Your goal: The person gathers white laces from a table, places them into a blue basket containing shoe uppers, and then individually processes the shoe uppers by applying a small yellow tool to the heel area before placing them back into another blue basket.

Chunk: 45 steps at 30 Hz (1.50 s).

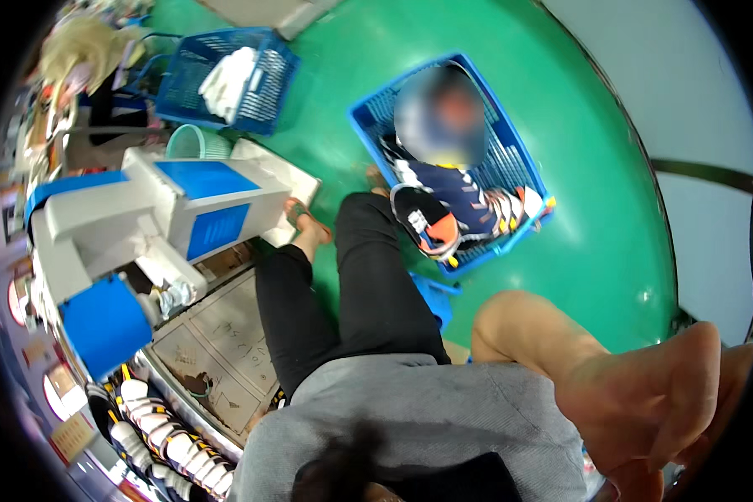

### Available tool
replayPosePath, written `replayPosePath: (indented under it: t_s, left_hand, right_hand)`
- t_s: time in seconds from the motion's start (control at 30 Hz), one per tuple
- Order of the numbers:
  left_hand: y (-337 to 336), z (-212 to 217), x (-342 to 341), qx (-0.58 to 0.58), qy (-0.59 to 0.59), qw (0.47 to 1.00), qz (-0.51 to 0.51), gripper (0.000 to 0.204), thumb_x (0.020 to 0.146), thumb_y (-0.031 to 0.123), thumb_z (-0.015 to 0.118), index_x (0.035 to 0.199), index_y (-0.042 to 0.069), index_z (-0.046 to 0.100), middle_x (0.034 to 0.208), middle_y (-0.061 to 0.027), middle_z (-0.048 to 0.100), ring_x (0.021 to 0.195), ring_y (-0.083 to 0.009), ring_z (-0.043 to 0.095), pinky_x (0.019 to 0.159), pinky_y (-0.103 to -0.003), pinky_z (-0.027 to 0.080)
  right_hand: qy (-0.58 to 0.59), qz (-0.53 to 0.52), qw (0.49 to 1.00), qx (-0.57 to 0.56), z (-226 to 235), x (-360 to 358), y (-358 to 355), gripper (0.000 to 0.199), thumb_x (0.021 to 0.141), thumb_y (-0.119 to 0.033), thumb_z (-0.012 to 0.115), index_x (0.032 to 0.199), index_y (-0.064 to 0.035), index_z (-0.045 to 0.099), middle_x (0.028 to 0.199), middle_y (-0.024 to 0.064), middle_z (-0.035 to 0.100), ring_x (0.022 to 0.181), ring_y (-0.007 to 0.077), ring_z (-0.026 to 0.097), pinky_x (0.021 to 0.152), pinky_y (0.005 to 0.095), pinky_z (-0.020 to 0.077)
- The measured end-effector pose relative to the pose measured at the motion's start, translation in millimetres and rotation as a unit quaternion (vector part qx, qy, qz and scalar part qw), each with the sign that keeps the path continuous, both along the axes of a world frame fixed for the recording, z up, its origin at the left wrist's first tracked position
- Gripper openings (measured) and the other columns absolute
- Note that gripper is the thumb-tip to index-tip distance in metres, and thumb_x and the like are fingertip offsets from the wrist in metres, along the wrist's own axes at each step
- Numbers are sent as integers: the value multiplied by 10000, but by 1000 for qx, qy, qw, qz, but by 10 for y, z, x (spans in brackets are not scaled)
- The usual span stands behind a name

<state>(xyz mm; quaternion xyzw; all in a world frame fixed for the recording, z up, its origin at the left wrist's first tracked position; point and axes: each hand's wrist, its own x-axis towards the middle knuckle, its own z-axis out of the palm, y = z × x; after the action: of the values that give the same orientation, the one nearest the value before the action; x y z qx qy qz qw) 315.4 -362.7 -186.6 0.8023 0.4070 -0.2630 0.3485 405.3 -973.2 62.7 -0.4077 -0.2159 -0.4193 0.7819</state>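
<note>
My right hand (644, 402) is raised at the lower right, close to the camera, with the forearm bent up beside my grey top. Its fingers are curled in; whatever they may hold is hidden. A further patch of skin shows behind it at the rim, and I cannot tell what it belongs to. My left hand is not recognisable in the picture. On the floor ahead to the right stands a blue plastic basket (504, 142) of dark and striped fabric goods. A black cap-like piece with an orange patch (427, 222) hangs at its near edge.
At my left is a white and blue machine (151, 209) on a worn worktop (226, 351). Stacked striped goods (171, 443) lie at the lower left. Beyond stand another blue basket (268, 84) with white cloth (228, 84) and a mint-green bin (197, 144).
</note>
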Motion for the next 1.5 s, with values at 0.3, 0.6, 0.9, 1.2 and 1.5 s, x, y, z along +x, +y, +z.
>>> replayPosePath:
  t_s: [0.3, 0.6, 0.9, 1.2, 1.5]
  left_hand:
    - [-3546, -594, 2836, -208, -229, 768, -561, 300, 882, 128, 610, 1157, 17, 564, 970, -98, 630, 894, -143, 608, 770, -268, 477]
    - [-5210, -1517, 2289, -244, -41, 491, -835, 540, 707, 426, 731, 1019, -4, 629, 968, -204, 639, 935, -353, 608, 834, -400, 483]
    - [-5409, -2144, 2188, 74, -300, 257, -916, 325, 789, 155, 492, 1044, -29, 571, 911, -137, 586, 920, -266, 566, 883, -430, 396]
    - [-5435, -1985, 4362, -91, -384, 437, -809, 438, 650, -10, 563, 1087, -32, 577, 1018, -138, 638, 1004, -234, 586, 863, -391, 395]
    - [-5344, -2442, 4817, -107, -455, 424, -776, 535, 510, -55, 560, 1043, -34, 583, 1023, -173, 626, 951, -322, 594, 786, -429, 399]
  right_hand:
    - [138, 11, 990, 35, -952, 64, -402, 125, 780, -159, 696, 878, -99, 647, 1022, 79, 568, 1003, 141, 491, 797, 287, 414]
    - [902, -39, 421, 84, -5707, -1245, 599, 765, 762, -410, 671, 1278, 81, 390, 1173, 334, 522, 1081, 403, 566, 907, 433, 463]
    - [819, -145, 556, 14, -4718, 234, -14, 418, 846, -220, 559, 1198, -8, 486, 880, 187, 656, 827, 256, 672, 675, 352, 541]
    - [836, -194, 508, 74, -6912, 1274, -1820, 891, 712, -354, 776, 1346, 61, 309, 1204, 185, 510, 1039, 238, 561, 800, 322, 490]
    - [860, -341, 370, -86, -7238, 1848, -2041, 352, 810, -235, 581, 1031, 34, 528, 901, 298, 622, 889, 443, 601, 811, 480, 457]
